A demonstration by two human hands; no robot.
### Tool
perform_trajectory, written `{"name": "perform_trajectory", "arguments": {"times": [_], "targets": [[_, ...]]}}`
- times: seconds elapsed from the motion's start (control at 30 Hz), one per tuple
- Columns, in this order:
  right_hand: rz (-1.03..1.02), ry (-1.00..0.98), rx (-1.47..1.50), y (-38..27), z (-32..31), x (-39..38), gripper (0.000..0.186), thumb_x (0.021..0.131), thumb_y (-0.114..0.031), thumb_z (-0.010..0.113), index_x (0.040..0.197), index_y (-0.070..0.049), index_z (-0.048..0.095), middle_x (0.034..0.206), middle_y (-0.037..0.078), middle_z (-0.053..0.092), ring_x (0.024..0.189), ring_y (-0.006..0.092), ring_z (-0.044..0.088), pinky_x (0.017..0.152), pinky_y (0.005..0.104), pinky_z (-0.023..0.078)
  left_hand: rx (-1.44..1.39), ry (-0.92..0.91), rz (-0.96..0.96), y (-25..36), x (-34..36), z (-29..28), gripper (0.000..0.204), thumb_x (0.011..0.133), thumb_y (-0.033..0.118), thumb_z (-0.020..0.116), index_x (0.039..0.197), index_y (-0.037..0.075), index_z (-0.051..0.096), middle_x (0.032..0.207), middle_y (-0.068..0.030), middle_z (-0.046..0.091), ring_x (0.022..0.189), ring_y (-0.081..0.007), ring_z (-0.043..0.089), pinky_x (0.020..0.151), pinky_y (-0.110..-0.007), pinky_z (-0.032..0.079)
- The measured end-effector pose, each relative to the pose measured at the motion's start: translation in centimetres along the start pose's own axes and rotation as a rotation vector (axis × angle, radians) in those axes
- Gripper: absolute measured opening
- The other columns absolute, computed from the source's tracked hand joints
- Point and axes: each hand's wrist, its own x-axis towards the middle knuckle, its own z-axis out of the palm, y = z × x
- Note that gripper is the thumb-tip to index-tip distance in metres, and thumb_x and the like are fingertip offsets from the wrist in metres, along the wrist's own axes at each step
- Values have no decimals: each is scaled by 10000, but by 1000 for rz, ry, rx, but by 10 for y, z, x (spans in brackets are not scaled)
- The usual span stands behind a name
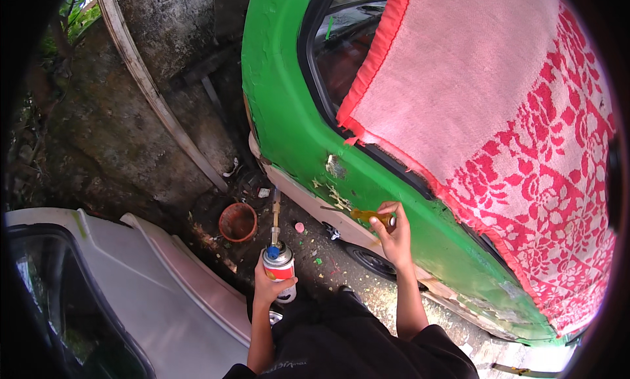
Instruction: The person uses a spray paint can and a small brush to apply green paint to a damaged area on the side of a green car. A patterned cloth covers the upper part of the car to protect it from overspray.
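My left hand (pixel 270 284) grips a spray-type gas canister (pixel 281 271) fitted with a blue valve and a long metal torch nozzle (pixel 275 218), held upright below the vehicle's side. My right hand (pixel 392 231) is closed on a translucent yellow-handled tool (pixel 365 215), whose thin metal tip points left at the green body panel (pixel 289 103), just beside pale, chipped paint patches (pixel 338 196). A lighter, bare patch (pixel 335 166) shows higher on that panel. Whether the tip touches the panel I cannot tell.
A pink floral blanket (pixel 472 110) drapes over the green vehicle's windows. At lower left stands a grey vehicle body (pixel 151 280) with a dark window. A clay pot (pixel 237 223), pink cap (pixel 299 227) and debris lie on the ground. A long weathered strip (pixel 151 90) leans on the mossy wall.
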Motion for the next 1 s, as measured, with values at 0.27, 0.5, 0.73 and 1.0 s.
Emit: {"name": "perform_trajectory", "arguments": {"times": [0.27, 0.5, 0.73, 1.0], "targets": [[675, -69, 1063, 85, 13, -74, 196, 931, 38, 626, 1115, -21, 591, 1172, 156, 622, 1053, 302, 687, 961, 389, 567, -1, 21, -27, -6, -20, 1, 700, 623, 20, 919, 1221, 25, 554, 1106, -104, 713, 1005, -200, 706, 919, -352, 562], [694, -433, 864, 82, 15, -76, 552, 903, 28, 646, 1438, 0, 511, 961, 82, 643, 837, 151, 621, 780, 276, 505, 20, -5, -38, -2, -25, 12, 701, 618, 33, 922, 1220, 29, 561, 1117, -97, 709, 1030, -195, 695, 939, -346, 546], [533, -279, 451, 34, -3, -45, 280, 1066, -163, 507, 1304, -18, 544, 845, 55, 568, 532, 91, 485, 456, 233, 370, -13, -49, -62, -8, -19, 32, 737, 594, 55, 927, 1236, 40, 565, 1121, -76, 697, 1027, -182, 680, 951, -335, 529], [424, -373, 458, 48, -13, -44, 395, 1057, -63, 452, 1439, -79, 356, 1080, 118, 594, 507, 120, 508, 419, 242, 410, -56, -118, -66, -36, -4, 72, 709, 606, -43, 865, 1242, 24, 559, 1072, -125, 722, 888, -204, 721, 792, -362, 606]]}}
